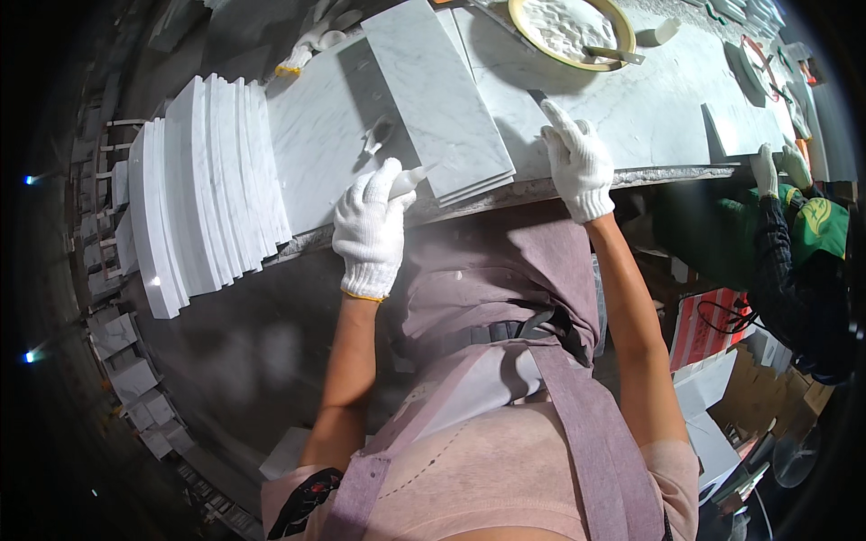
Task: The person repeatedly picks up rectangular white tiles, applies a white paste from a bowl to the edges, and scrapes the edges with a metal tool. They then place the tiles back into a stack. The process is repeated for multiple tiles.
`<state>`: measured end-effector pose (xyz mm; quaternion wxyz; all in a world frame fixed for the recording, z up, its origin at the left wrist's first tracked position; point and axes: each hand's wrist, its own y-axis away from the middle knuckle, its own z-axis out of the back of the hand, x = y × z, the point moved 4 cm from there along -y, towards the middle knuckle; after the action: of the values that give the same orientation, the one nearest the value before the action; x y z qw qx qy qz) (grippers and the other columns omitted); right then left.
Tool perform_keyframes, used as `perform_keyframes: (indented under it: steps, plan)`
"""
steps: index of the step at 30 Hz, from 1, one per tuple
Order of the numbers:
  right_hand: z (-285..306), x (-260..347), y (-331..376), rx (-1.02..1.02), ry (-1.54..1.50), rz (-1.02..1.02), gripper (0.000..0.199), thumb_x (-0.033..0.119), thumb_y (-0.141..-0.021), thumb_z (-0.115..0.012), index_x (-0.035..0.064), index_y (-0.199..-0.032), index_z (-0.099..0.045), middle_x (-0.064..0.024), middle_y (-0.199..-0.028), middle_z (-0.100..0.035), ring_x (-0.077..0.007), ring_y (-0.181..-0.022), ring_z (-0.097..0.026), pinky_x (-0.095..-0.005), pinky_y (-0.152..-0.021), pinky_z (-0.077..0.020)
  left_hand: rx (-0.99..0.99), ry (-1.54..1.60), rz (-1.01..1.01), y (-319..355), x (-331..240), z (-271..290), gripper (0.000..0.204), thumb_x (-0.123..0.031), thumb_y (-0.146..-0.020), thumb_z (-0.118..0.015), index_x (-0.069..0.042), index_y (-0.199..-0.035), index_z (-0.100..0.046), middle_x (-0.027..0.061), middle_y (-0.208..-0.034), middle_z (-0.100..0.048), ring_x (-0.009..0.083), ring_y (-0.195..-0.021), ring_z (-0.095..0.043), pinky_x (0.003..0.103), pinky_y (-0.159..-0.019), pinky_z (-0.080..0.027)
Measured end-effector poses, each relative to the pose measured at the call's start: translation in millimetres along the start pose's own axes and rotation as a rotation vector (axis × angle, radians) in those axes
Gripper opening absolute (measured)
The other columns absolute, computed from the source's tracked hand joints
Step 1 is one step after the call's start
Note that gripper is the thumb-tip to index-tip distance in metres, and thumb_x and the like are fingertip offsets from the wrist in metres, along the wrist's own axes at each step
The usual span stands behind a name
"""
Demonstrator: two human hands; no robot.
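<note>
My left hand (368, 230), in a white knit glove, is closed around a small white tapered piece (409, 182), whose kind I cannot make out. It is beside the near left edge of a stack of pale grey-veined marble slabs (442, 99). To the right of the stack, over the marble tabletop (505, 54), is my gloved right hand (577, 167). Its index finger stretches forward while the other fingers curl in. A thin dark shape lies at that fingertip; whether it is a tool or a shadow is unclear. A crumpled white scrap (379, 135) rests left of the slabs.
Upright marble slabs (212, 180) stand in a row at the left. Far back, a yellow-rimmed basin (627, 32) holds white powder or paste and a scraper (615, 55). Another person's gloved hands (765, 171) touch a slab (744, 129) at the right. A white glove (296, 61) lies back left.
</note>
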<state>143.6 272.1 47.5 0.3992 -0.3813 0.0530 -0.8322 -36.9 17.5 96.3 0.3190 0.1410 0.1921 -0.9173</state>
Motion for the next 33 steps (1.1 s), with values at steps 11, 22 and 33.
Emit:
perform_keyframes:
  steps: [11,22,33]
  plan:
    - [-4,-3,4,-0.073,0.031,0.019,0.045,0.02,-0.094,-0.074,0.029,-0.138,-0.068,-0.0097,-0.087,-0.066,-0.0311,-0.074,-0.066,-0.0421,-0.064,-0.0534,-0.01,-0.255,-0.144,-5,-12,-8,0.053,-0.018,-0.083,-0.082,-0.018,-0.135,-0.068,0.0049,-0.125,-0.068,0.0274,-0.12,-0.061,0.045,-0.106,-0.047]
    - [-7,-5,4,-0.065,0.031,0.006,0.045,0.02,-0.094,-0.074,0.03,-0.138,-0.068,-0.0094,-0.086,-0.066,-0.0308,-0.073,-0.066,-0.0419,-0.064,-0.0535,-0.044,-0.278,-0.159,-6,-14,-7,0.061,-0.012,-0.075,-0.088,-0.018,-0.132,-0.069,0.0038,-0.121,-0.068,0.0293,-0.118,-0.061,0.046,-0.104,-0.047]
    - [-8,-5,4,-0.071,0.024,0.014,0.044,0.02,-0.094,-0.074,0.0294,-0.137,-0.068,-0.0096,-0.086,-0.066,-0.0309,-0.074,-0.066,-0.0418,-0.065,-0.0534,-0.048,-0.311,-0.166,-7,-17,-5,0.063,-0.014,-0.073,-0.089,-0.018,-0.132,-0.069,0.0033,-0.122,-0.067,0.0297,-0.118,-0.06,0.047,-0.104,-0.047]
